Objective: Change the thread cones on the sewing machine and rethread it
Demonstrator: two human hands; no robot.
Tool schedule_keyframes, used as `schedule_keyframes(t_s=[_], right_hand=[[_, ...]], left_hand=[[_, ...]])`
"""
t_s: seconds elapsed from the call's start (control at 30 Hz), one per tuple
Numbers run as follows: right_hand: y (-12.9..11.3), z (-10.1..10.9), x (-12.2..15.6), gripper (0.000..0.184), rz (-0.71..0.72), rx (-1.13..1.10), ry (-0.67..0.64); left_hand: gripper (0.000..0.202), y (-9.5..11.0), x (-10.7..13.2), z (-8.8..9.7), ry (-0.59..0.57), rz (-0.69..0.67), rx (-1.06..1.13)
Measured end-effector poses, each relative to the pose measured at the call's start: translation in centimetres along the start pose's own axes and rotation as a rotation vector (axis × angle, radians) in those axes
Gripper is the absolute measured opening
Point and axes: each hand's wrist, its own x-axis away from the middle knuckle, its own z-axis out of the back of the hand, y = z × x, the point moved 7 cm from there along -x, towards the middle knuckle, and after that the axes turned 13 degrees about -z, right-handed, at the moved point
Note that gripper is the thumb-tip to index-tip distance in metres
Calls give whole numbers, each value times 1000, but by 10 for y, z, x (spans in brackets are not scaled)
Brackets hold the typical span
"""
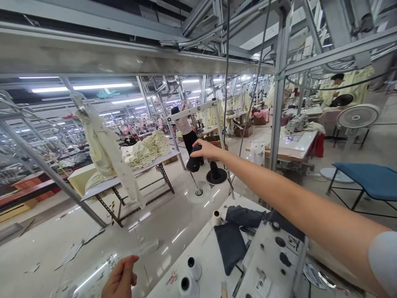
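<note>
The black thread cone (194,161) sits just left of the frame's centre, up on a thin spindle of the thread stand (198,191), and my right hand (207,150) is on it. My arm stretches in from the lower right of the frame, and my fingers curl over the cone's top, grasping it from above with my thumb down its near side. A second black cone (216,173) stands just beside it to the right, untouched.

My left hand (121,278) shows only at the bottom edge, left of centre. Its fingers are loosely bent and it holds nothing that I can see; it hovers near the edge of the white table (204,252).

On that table, lower centre, lie white thread spools (194,269) and a piece of dark fabric (230,245), next to the grey sewing machine (273,260). In the middle distance a person in a striped shirt (184,124) stands among tables stacked with pale cloth (145,151).
</note>
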Motion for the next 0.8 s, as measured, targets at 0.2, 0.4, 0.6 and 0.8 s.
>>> schedule_keyframes(t_s=[0.2,0.4,0.6,0.8], right_hand=[[-6,-66,4,64,91,234,-151],[29,-119,30,80,97,351,-78],[-1,-144,95,42,481,314,63],[0,-255,134,9,808,507,-348]], left_hand=[[62,-5,3,-4,0,8,-3],[64,-17,10,-3,31,13,81],[56,-16,17,-8,33,18,125],[59,-5,20,-17,148,27,227]])
